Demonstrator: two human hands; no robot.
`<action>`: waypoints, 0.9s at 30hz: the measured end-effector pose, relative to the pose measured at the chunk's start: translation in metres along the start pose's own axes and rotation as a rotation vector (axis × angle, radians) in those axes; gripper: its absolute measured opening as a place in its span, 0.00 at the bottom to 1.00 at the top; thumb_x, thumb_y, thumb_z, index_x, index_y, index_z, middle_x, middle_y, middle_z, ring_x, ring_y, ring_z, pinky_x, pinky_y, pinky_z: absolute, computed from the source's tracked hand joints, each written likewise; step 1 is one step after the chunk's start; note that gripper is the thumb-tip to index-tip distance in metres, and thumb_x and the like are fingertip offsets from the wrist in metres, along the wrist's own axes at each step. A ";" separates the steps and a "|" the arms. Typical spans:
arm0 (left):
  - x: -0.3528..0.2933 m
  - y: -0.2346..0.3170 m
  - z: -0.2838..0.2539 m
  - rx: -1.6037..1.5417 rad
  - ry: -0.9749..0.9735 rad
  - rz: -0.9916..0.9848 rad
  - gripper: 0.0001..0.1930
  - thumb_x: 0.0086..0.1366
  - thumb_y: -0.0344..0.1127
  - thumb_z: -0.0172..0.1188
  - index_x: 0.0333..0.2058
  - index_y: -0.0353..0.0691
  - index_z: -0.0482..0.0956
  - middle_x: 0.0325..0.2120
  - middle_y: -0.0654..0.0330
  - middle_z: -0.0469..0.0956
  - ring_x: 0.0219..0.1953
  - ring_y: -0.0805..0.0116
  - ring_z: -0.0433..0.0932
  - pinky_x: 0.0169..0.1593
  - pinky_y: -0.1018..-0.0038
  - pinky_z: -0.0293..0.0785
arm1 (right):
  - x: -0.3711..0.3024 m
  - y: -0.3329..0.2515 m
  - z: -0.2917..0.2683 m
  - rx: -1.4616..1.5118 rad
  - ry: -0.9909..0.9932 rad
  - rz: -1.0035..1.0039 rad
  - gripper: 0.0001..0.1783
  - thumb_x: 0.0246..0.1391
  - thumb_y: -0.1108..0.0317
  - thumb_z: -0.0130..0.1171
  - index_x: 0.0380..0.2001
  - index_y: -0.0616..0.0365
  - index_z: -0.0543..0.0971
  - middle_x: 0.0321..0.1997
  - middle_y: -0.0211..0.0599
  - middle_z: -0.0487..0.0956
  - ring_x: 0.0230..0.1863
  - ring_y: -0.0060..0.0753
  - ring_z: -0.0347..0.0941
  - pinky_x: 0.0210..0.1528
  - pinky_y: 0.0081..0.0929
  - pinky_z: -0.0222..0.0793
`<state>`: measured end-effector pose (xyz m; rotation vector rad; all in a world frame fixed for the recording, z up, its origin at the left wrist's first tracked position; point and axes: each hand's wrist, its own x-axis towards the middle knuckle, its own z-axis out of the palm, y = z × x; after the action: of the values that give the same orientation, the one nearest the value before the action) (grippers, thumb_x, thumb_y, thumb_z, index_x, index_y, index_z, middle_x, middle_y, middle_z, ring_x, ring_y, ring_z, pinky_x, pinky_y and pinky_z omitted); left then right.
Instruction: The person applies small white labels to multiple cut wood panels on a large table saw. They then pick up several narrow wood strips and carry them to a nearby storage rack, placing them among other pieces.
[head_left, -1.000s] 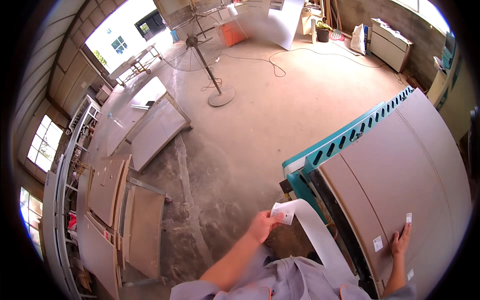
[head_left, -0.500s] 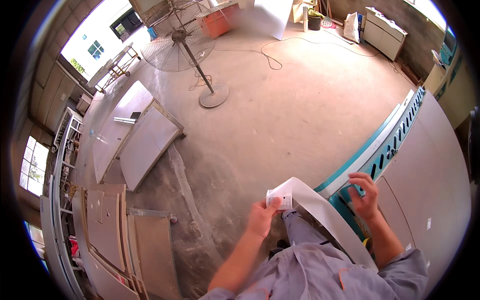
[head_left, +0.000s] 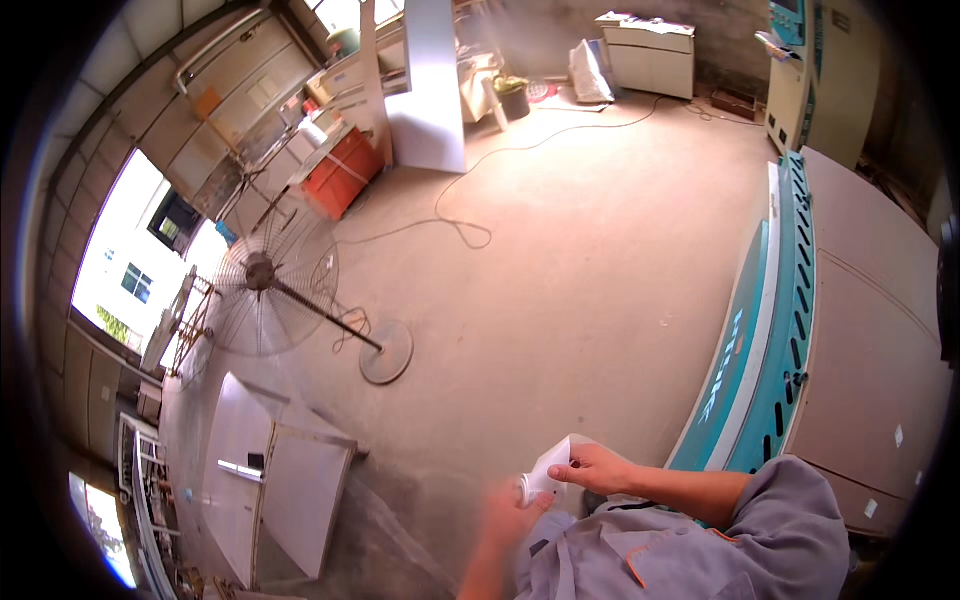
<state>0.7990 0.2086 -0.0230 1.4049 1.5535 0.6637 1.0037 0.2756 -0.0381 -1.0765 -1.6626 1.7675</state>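
1. The right hand pinches the glossy white paper strip at its right edge, thumb and fingers close together.
2. The left hand, blurred, touches the strip's curled left end; how tightly its fingers close, I cannot tell.
3. The strip is between both hands, in front of the grey cloth work jacket with orange trim. Any print on it is too small to read.
4. Right of the hands stands the long teal metal machine beam, its edge bowed by the lens, with a pale stripe, slanted dark slots and white lettering along its side.
5. Against its far side lie smooth, flat brownish panels bearing small white stickers, illegible here.
6. Beyond the hands, the dusty concrete floor spreads between the beam and the round-based wire-cage pedestal fan; a thin dark cable loops across it.
7. Left, near the fan, are pale, straight-edged sheet panels, well apart from the hands.
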 end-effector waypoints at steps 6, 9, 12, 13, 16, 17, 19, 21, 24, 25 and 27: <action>0.165 0.027 0.023 -0.053 -0.421 0.031 0.20 0.60 0.45 0.63 0.42 0.35 0.75 0.36 0.60 0.78 0.37 0.74 0.76 0.41 0.75 0.72 | 0.061 0.032 -0.106 0.537 0.415 0.020 0.17 0.52 0.61 0.64 0.36 0.65 0.80 0.35 0.36 0.81 0.39 0.27 0.74 0.46 0.28 0.68; 0.242 0.065 0.029 -0.291 -0.727 -0.095 0.19 0.63 0.43 0.60 0.46 0.35 0.73 0.38 0.63 0.77 0.40 0.75 0.75 0.45 0.76 0.70 | 0.087 0.029 -0.168 0.636 0.709 0.050 0.13 0.50 0.65 0.63 0.33 0.65 0.81 0.32 0.34 0.81 0.34 0.26 0.74 0.41 0.26 0.68; 0.338 0.081 0.054 -0.417 -0.862 -0.064 0.18 0.64 0.40 0.58 0.47 0.35 0.73 0.39 0.65 0.77 0.41 0.76 0.74 0.46 0.77 0.69 | 0.119 0.020 -0.243 0.733 0.892 0.051 0.11 0.51 0.66 0.62 0.34 0.64 0.81 0.32 0.34 0.80 0.35 0.26 0.74 0.41 0.26 0.68; 0.379 0.088 0.063 -0.394 -0.944 -0.046 0.19 0.64 0.40 0.58 0.49 0.36 0.72 0.40 0.64 0.77 0.42 0.76 0.73 0.47 0.77 0.69 | 0.130 0.020 -0.267 0.748 0.924 0.043 0.11 0.52 0.65 0.61 0.34 0.63 0.81 0.32 0.33 0.80 0.35 0.26 0.74 0.42 0.26 0.67; 0.464 0.137 0.089 -0.496 -0.960 -0.090 0.20 0.64 0.40 0.58 0.51 0.35 0.71 0.42 0.63 0.76 0.44 0.75 0.73 0.48 0.76 0.69 | 0.148 0.003 -0.337 0.784 0.991 0.018 0.13 0.57 0.62 0.56 0.33 0.61 0.80 0.32 0.32 0.79 0.37 0.24 0.73 0.45 0.24 0.67; 0.491 0.157 0.098 -0.500 -0.976 -0.081 0.20 0.64 0.39 0.58 0.51 0.35 0.71 0.42 0.62 0.76 0.44 0.74 0.73 0.48 0.75 0.69 | 0.146 -0.003 -0.359 0.697 1.022 0.036 0.12 0.57 0.62 0.56 0.33 0.62 0.80 0.31 0.32 0.79 0.36 0.24 0.73 0.44 0.23 0.67; 0.539 0.193 0.113 -0.477 -1.041 -0.061 0.20 0.64 0.39 0.58 0.52 0.35 0.71 0.43 0.62 0.76 0.45 0.74 0.73 0.49 0.75 0.69 | 0.137 -0.013 -0.388 0.571 1.089 0.091 0.12 0.57 0.62 0.56 0.32 0.62 0.79 0.31 0.31 0.79 0.35 0.24 0.73 0.42 0.23 0.67; 0.588 0.231 0.135 -0.449 -1.123 0.019 0.20 0.64 0.39 0.58 0.52 0.36 0.70 0.44 0.62 0.76 0.45 0.73 0.73 0.50 0.74 0.69 | 0.134 -0.041 -0.413 0.309 1.234 0.056 0.09 0.53 0.66 0.60 0.32 0.62 0.79 0.30 0.33 0.79 0.34 0.24 0.73 0.39 0.24 0.68; 0.658 0.282 0.183 -0.377 -1.210 0.202 0.21 0.64 0.39 0.58 0.53 0.35 0.70 0.43 0.63 0.75 0.46 0.72 0.73 0.51 0.73 0.69 | 0.147 -0.052 -0.468 -0.168 1.437 -0.178 0.11 0.44 0.70 0.65 0.34 0.59 0.80 0.33 0.37 0.80 0.35 0.30 0.74 0.40 0.26 0.69; 0.681 0.296 0.202 -0.361 -1.232 0.265 0.21 0.64 0.39 0.58 0.53 0.35 0.69 0.43 0.63 0.75 0.46 0.71 0.73 0.51 0.73 0.68 | 0.157 -0.058 -0.494 -0.295 1.477 -0.210 0.12 0.43 0.70 0.66 0.34 0.58 0.80 0.34 0.37 0.80 0.36 0.32 0.74 0.40 0.27 0.70; 0.724 0.323 0.240 -0.353 -1.249 0.316 0.20 0.63 0.38 0.59 0.51 0.35 0.71 0.43 0.63 0.75 0.46 0.71 0.73 0.50 0.73 0.69 | 0.178 -0.067 -0.552 -0.565 1.532 -0.267 0.14 0.41 0.72 0.66 0.36 0.58 0.80 0.35 0.36 0.80 0.37 0.37 0.75 0.42 0.30 0.71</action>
<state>1.2075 0.9289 -0.0456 1.3434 0.2244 0.1105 1.3332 0.7549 0.0157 -1.6424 -1.0777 -0.0293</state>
